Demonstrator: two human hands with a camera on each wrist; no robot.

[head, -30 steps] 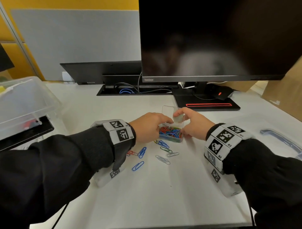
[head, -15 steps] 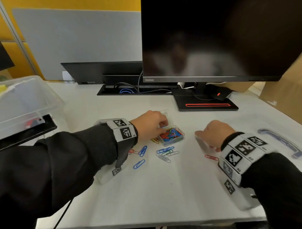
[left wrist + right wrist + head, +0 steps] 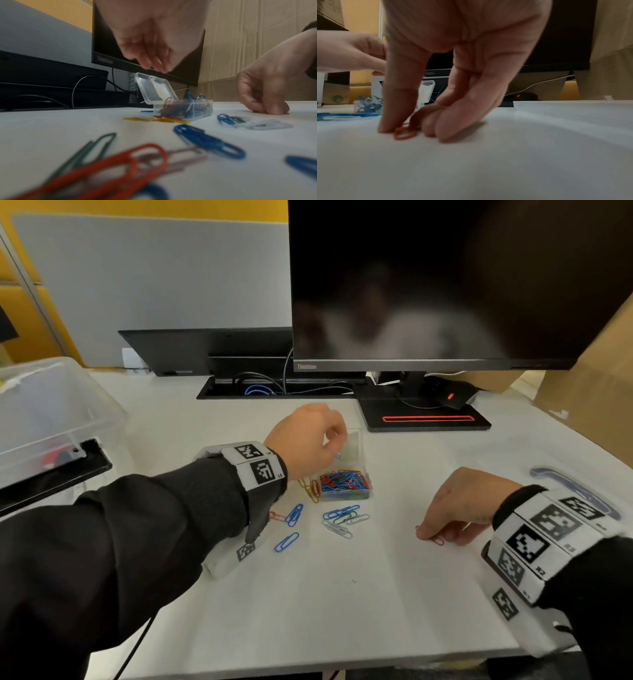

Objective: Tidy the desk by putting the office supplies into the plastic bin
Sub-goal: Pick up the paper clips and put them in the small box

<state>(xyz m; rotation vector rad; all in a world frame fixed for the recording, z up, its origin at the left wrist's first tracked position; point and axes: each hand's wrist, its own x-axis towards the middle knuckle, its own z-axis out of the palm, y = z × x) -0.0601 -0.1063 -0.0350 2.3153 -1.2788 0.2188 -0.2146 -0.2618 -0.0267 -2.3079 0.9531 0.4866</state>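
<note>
progress: early, clips not boxed | right hand [image 3: 459, 505] at 4 o'clock pinches red paper clip [image 3: 405, 133] on desk [image 3: 342, 611] | left hand [image 3: 308, 440] fingers loosely curled, empty, over open clip box [image 3: 346, 484] at centre | loose clips [image 3: 291, 518] at 7 o'clock | plastic bin [image 3: 51, 412] at 9 o'clock

Small clear paperclip box [image 3: 346, 486], lid [image 3: 155, 88] hinged open and tilted back toward 12 o'clock, heaped with mixed-colour clips; sits mid-desk. Loose clips on the white desk: yellow ones [image 3: 310, 489] touching the box at its 9 o'clock, a blue, green and white cluster [image 3: 344, 517] just at its 6 o'clock, two blue clips [image 3: 291, 527] at 7 o'clock, a red clip [image 3: 435, 537] well apart at 4 o'clock, flat under fingertips. Clear plastic bin [image 3: 51, 419] at far 9 o'clock, contents unclear.
</note>
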